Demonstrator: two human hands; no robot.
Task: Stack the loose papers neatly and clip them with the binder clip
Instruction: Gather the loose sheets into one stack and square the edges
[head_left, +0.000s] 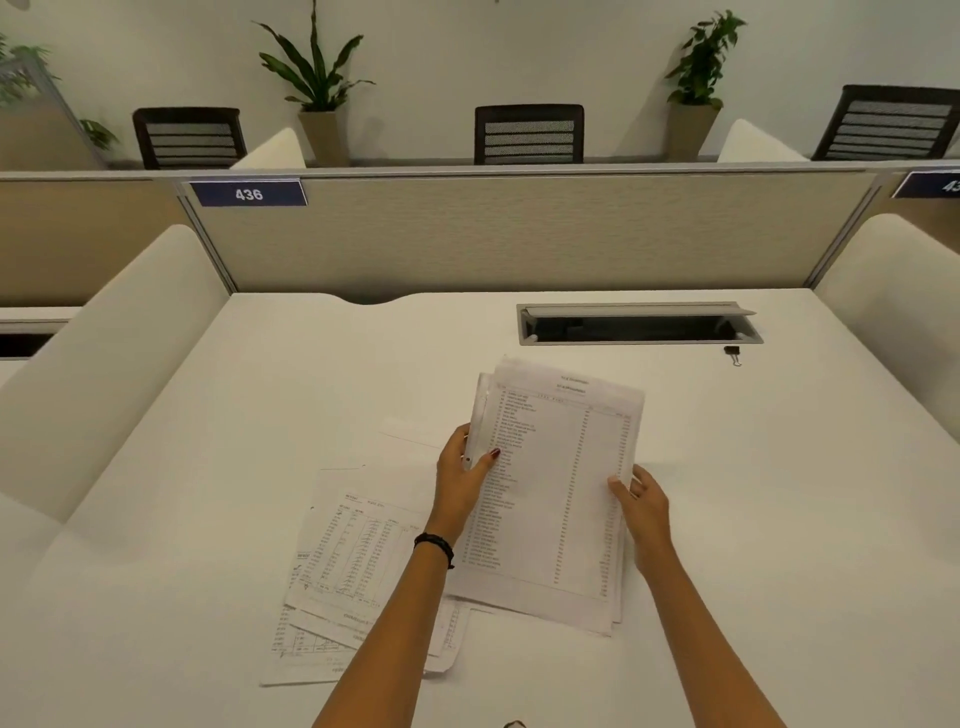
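Note:
A stack of printed sheets (556, 483) is lifted and tilted over the middle of the white desk (779, 519). My left hand (462, 478) grips its left edge, thumb on top. My right hand (641, 501) holds its right edge. Several loose printed papers (348, 566) lie fanned out on the desk below and to the left, partly under my left forearm. A blank sheet (410, 434) lies just beyond them. The small black binder clip (732, 353) rests far right on the desk, near the cable slot, apart from both hands.
An open cable tray slot (636, 325) is set into the desk at the back right. A grey partition (519, 234) labelled 436 closes the far side. White curved side dividers (104, 364) flank the desk. Chairs and potted plants stand behind the partition.

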